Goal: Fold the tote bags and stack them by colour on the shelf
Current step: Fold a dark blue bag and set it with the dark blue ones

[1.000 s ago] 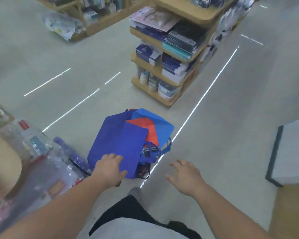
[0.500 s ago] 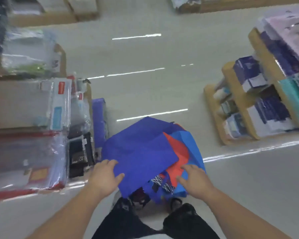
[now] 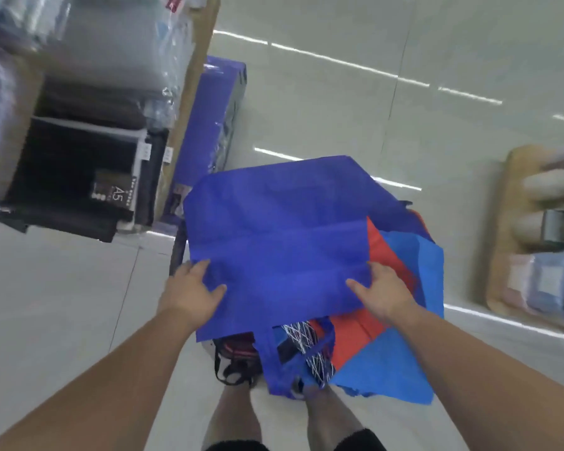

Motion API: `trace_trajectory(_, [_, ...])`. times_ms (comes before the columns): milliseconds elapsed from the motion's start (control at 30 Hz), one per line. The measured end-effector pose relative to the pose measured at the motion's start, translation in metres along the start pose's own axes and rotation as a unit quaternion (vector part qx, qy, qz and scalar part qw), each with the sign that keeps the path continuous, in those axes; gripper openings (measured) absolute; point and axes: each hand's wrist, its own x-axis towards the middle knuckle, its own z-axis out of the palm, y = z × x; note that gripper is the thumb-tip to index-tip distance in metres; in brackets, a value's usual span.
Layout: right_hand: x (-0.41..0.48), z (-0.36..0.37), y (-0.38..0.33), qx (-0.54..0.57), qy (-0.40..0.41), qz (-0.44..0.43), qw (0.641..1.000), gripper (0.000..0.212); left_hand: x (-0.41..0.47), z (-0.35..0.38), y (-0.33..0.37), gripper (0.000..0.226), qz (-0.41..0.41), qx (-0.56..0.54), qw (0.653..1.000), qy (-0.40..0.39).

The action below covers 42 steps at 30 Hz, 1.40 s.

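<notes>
Holding the dark blue tote bag (image 3: 274,242) taut looks the key to a clean fold. In the head view the left hand (image 3: 192,288) pinches its left edge, thumb on top and fingers tucked beneath, and the right hand (image 3: 383,292) pinches the right edge likewise. The bag lies spread over a pile on the floor (image 3: 339,109), above a red bag (image 3: 381,252) and a lighter blue bag (image 3: 414,353). Its cloth is thin, matt and non-woven, with soft creases across it; following them should keep corners square. Its handle (image 3: 267,359) dangles near and probably wants tucking in first. A wooden shelf (image 3: 189,102) stands left.
</notes>
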Motion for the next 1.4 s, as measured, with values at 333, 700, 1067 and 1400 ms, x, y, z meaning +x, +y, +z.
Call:
trace_trajectory(333, [0.043,0.051,0.002,0.075,0.053,0.044,0.995,0.088,0.017,0.057,-0.015,0.087,-0.008,-0.085,0.995,0.055])
trace_trajectory(700, [-0.017,0.023,-0.013,0.231,0.126,0.028,0.964,0.005,-0.029,0.02,-0.002,0.047,-0.164,-0.475,0.86,0.087])
trace_trajectory(1067, [-0.22,-0.062,-0.04,0.287,0.181,-0.03,0.94,0.009,-0.176,-0.091,0.035,0.02,-0.052,-0.484,0.873,-0.022])
trace_trajectory(1400, [-0.361,-0.132,-0.043,0.53,0.073,-0.07,0.842,0.031,-0.351,-0.224,0.047,0.024,0.111,-0.508,0.852,0.056])
